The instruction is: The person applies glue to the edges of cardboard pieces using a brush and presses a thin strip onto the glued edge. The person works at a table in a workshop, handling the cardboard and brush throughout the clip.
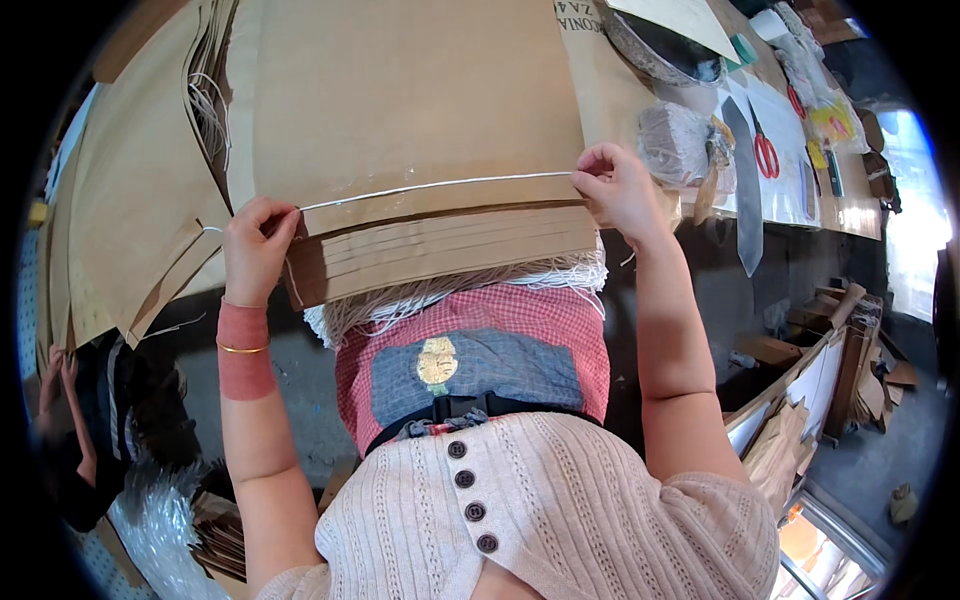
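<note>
Since left hand (254,250) and right hand (622,195) both pinch the taut white cord (500,179), one loose grip could let it slip crooked across brown paper (420,90).

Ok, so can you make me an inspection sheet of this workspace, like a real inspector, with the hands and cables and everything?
Surface: a large brown paper sheet covers the middle.
Job's things: a white string stretched nearly straight above layered brown paper edges; more pale strings hang below.
Clutter: red-handled scissors, a long grey blade and a plastic-wrapped bundle, all on the right.
Hands: left hand and right hand each pinch the string.
Cables: nothing seen.
Surroundings: another person's hands at far left; clear plastic heaped lower left.
</note>
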`<control>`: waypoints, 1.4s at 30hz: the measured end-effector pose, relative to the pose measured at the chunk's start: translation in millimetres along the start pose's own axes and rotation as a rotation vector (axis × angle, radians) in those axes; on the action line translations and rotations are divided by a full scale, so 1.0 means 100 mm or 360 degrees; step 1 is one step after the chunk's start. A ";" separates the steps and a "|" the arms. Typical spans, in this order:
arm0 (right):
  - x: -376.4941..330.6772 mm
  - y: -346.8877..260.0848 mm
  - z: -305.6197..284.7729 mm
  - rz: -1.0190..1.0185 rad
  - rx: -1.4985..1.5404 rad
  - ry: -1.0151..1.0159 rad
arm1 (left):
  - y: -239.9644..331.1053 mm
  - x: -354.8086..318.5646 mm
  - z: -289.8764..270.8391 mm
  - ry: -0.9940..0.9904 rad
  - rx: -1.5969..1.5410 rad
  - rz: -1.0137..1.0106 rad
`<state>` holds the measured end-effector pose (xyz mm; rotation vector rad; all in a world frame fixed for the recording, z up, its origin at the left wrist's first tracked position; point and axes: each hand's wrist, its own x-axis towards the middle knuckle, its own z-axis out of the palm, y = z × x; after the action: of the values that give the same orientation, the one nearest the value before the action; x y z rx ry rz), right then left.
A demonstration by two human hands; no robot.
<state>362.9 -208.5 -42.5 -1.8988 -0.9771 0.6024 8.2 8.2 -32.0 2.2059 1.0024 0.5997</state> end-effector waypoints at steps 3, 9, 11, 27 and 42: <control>0.02 -0.12 -0.14 0.0527 0.0562 -0.0330 | 0.08 -0.01 -0.02 0.0013 0.0211 0.0016; -0.02 -0.20 -0.07 0.0307 0.0751 -0.0465 | 0.26 -0.08 -0.02 0.0441 0.1054 0.0776; -0.11 -0.14 0.01 0.0030 0.0059 -0.0097 | 0.08 -0.16 0.06 0.0322 0.0827 0.0778; 0.06 -0.35 0.25 0.0099 0.0018 -0.0157 | 0.04 0.18 -0.21 -0.0481 0.0091 -0.0003; -0.34 -0.70 1.28 -0.0968 -0.1005 -0.0152 | 0.77 -0.13 0.52 -0.0431 0.0912 0.0539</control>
<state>223.6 -153.5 -42.3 -1.9390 -1.8707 0.0106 70.6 -59.9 -16.3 2.9012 0.7189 0.1443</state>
